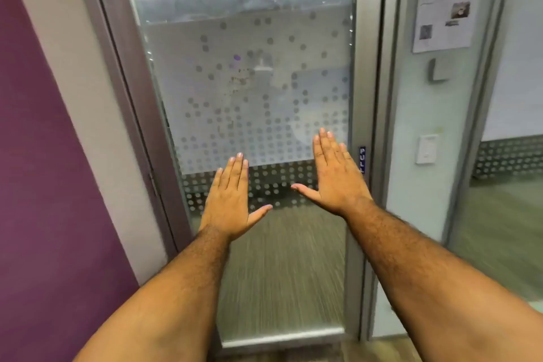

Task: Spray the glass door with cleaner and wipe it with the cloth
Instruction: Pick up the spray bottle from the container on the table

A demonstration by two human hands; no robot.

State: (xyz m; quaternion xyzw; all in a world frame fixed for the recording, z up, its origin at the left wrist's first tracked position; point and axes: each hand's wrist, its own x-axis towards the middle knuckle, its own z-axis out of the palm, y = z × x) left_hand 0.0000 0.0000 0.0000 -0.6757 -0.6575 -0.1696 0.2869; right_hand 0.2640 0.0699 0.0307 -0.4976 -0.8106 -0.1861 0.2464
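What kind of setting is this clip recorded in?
Probably an office corridor. A framed glass door with dotted frosted film, a printed notice taped to the next glass panel, a wall switch beside it.

I am holding up two hands, my left hand (232, 200) and my right hand (335, 173), both flat and empty. I am facing one glass door (252, 82). Beside it I am seeing one paper notice (443, 0), one wall switch (426, 149) and one purple wall (38, 156).
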